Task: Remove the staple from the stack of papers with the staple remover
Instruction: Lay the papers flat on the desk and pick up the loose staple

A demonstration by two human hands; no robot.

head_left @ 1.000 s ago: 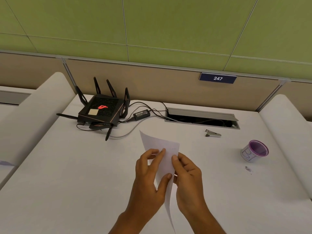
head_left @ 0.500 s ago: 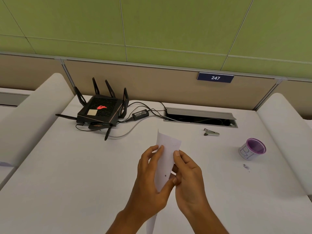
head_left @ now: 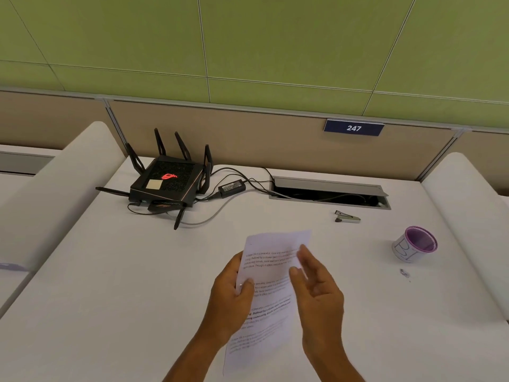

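A white stack of papers (head_left: 271, 274) with printed text faces me above the desk's near middle. My left hand (head_left: 230, 293) pinches its left edge between thumb and fingers. Just right of the sheet my right hand (head_left: 316, 285) hovers with its fingers spread and nothing in it. The staple remover (head_left: 347, 217), small and metallic, lies on the white desk (head_left: 110, 285) to the far right, well apart from both hands. I cannot make out the staple in the papers.
A black router (head_left: 165, 183) with antennas, a power brick (head_left: 231, 186) and cables sit at the back left. An open cable slot (head_left: 329, 193) runs along the back. A purple-rimmed cup (head_left: 416, 244) stands at the right, a small metal bit (head_left: 404, 272) beside it.
The papers have turned from edge-on to face me, printed side showing. My right hand has let go of them and opened; my left hand still holds them.
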